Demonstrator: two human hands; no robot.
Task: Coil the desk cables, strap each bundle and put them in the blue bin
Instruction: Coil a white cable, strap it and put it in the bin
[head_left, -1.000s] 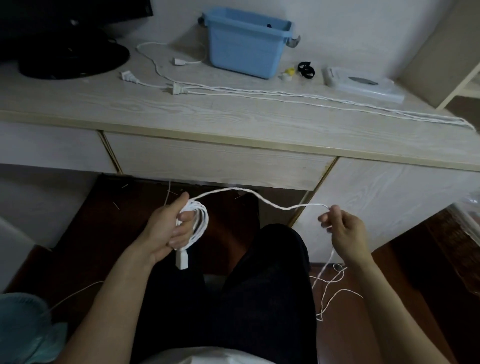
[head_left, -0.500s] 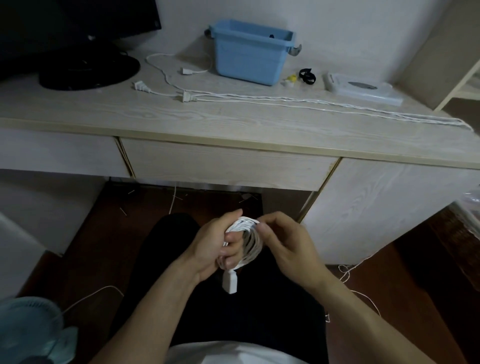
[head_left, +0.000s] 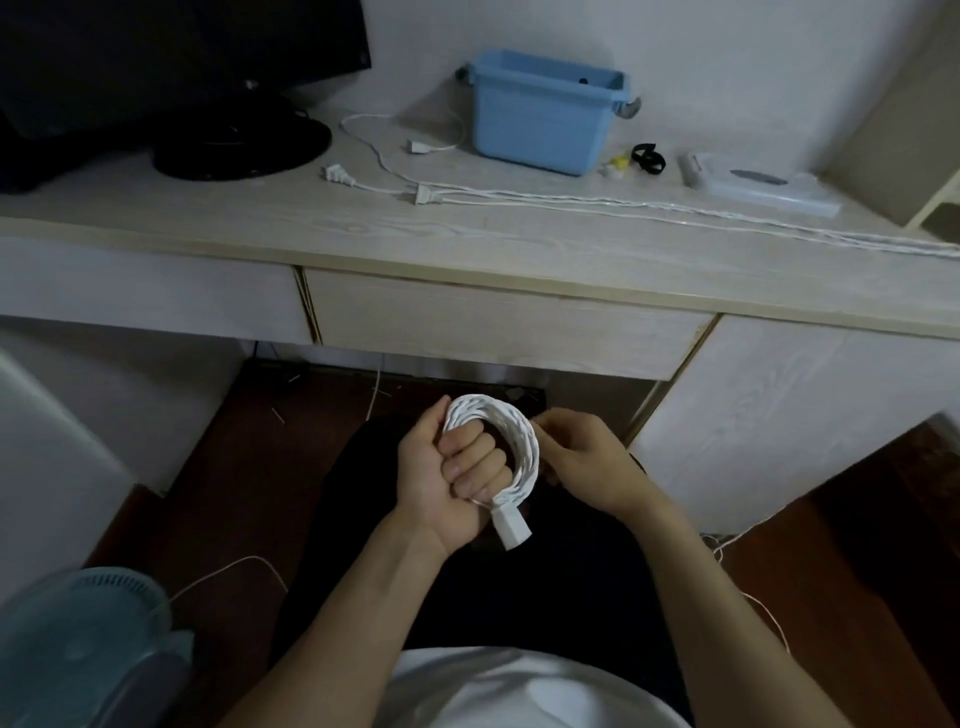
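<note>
Left hand (head_left: 441, 473) clenched round a coil of white twisted cable (head_left: 511, 441), fingers through the loop — the coil's white block plug (head_left: 511, 527) hangs just below the fist. Right hand (head_left: 584, 462) touches the coil's right side, fingertips at the strands; can't tell if it's pinching one. Both hands are held over the lap, below the front edge of the pale wood-grain desk (head_left: 467, 244) and its drawer front.

On the desk: light blue plastic bin (head_left: 540, 111) near the back edge, right of centre. Long white cables (head_left: 675, 208) lie uncoiled from mid-desk out to the right edge, their plugs (head_left: 423, 193) just front-left of the bin. Black strap loop (head_left: 648, 156) and a small yellow-white item (head_left: 613, 167) sit just right of the bin; beyond those, a flat clear plastic pack (head_left: 758, 187). Black monitor (head_left: 156, 62) on its round base — back-left corner.

Thin white cord (head_left: 763, 608) trails on the brown floor at right. Teal fan (head_left: 78, 639) at lower left.
</note>
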